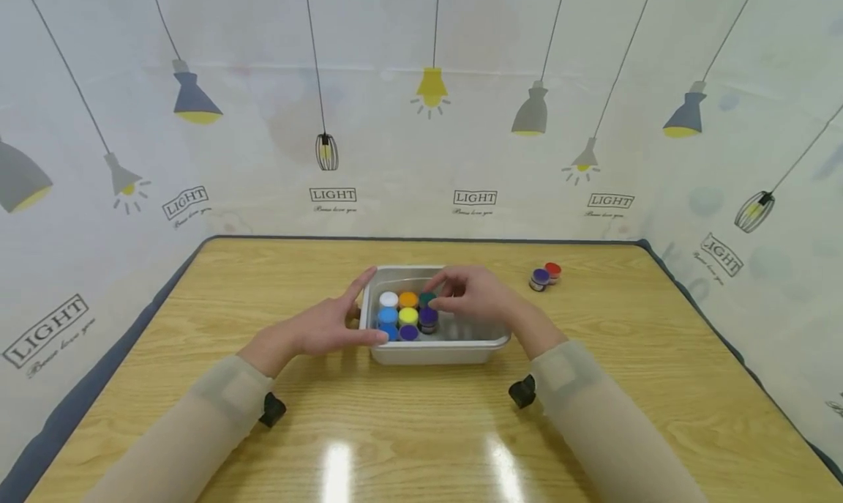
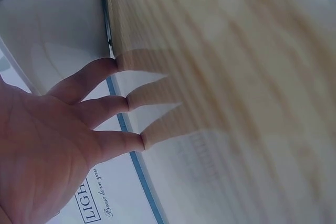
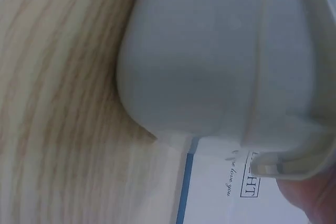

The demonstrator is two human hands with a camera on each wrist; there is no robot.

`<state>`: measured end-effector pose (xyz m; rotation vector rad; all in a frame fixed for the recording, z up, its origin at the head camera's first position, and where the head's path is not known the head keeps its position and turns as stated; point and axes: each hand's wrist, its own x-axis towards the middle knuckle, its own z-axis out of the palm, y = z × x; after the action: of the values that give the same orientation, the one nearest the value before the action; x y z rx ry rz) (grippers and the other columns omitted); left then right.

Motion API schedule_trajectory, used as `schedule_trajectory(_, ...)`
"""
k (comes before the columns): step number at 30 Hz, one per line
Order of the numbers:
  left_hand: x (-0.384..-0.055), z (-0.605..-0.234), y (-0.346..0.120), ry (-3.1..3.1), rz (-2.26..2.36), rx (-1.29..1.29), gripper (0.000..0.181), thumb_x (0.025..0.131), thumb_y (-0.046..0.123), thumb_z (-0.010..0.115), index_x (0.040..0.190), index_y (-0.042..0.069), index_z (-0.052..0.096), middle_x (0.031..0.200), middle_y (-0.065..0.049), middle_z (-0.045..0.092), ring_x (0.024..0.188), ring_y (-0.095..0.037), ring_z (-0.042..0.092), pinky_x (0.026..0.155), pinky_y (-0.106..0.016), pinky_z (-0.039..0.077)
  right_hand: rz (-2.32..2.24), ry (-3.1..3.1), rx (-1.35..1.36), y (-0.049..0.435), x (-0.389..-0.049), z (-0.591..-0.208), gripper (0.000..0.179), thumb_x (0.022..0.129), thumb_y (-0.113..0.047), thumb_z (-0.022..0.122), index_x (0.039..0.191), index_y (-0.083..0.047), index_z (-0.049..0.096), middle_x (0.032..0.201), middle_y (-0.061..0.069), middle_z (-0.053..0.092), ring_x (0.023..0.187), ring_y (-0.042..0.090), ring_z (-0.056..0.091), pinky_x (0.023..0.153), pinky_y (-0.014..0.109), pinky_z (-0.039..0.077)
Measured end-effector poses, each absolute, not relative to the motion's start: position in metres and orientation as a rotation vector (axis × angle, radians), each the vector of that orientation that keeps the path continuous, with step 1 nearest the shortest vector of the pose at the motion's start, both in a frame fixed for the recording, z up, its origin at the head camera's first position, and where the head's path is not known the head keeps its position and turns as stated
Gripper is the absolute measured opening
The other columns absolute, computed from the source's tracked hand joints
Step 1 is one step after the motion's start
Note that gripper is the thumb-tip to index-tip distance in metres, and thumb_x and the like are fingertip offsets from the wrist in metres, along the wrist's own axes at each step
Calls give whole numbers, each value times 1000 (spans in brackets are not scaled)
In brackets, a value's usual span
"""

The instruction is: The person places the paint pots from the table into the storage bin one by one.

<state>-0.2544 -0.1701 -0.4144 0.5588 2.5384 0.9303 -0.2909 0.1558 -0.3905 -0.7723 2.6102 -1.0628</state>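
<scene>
A light grey plastic tub stands on the table and holds several small paint jars in rows. In its left part are a white jar, an orange jar, a yellow jar and a dark purple jar. My left hand spreads along the tub's left end, thumb at the near corner and index finger at the far corner. Its other fingertips touch the table in the left wrist view. Reaching inside, my right hand pinches a dark green jar, partly hidden by the fingers.
Right of the tub, a purple-lidded jar and a red-lidded jar stand close together on the wooden table. A wall cloth printed with lamps rises behind the table's back edge and at both sides.
</scene>
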Motion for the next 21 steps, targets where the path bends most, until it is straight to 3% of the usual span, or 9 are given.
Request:
schedule_trajectory(5,-254,-414,-168,2525,932,565,122,92,79,72,174,46,-13,164,-26,54,151,-45,54,126,-70,36,-1214,2613,-716,170,-290,-385,32,104,-28,79,132,-11,75,100,4,75,83,22,66,76,34,56)
schedule_trajectory(14,-254,-413,-169,2537,923,575,123,93,78,71,174,44,-14,163,-27,55,150,-45,55,126,-70,37,-1280,2714,-617,213,-289,-376,26,103,-26,79,126,-16,77,99,7,74,86,24,66,74,29,56)
schedule_trajectory(21,-254,-412,-170,2530,927,548,122,92,78,71,174,46,-13,165,-27,52,152,-46,53,126,-71,35,-1308,2744,-587,258,-286,-384,26,104,-22,78,127,-11,76,96,9,76,81,20,68,71,29,57)
